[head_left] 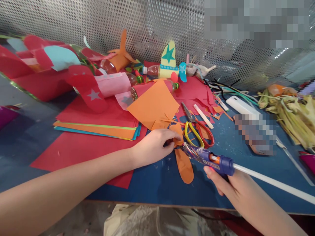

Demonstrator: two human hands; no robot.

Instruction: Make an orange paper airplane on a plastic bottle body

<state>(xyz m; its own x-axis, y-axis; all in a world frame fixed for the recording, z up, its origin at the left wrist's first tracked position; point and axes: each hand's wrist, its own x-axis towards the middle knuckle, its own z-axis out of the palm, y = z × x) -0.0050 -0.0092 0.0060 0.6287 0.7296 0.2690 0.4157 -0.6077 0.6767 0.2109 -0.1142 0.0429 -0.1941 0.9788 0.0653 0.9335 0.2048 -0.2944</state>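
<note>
My right hand (226,183) is wrapped round a dark blue hot glue gun (204,155), with a long white glue stick (273,182) running out of its back end. The gun's nozzle meets an orange paper cutout (185,165) with rounded ends, lying on the table. My left hand (157,147) pinches the middle of that cutout between thumb and fingers, close to the nozzle. Just beyond the cutout lie scissors (198,129) with one yellow and one red handle. An orange paper sheet (155,105) rests behind my left hand.
Stacked coloured paper (98,129) lies on the left of the blue table (152,186). Along the back, bottles wrapped in paper, one with a yellow fin (168,54), stand before a perforated metal panel (98,19). Dried husks (292,114) and a white-handled tool (243,106) are at right.
</note>
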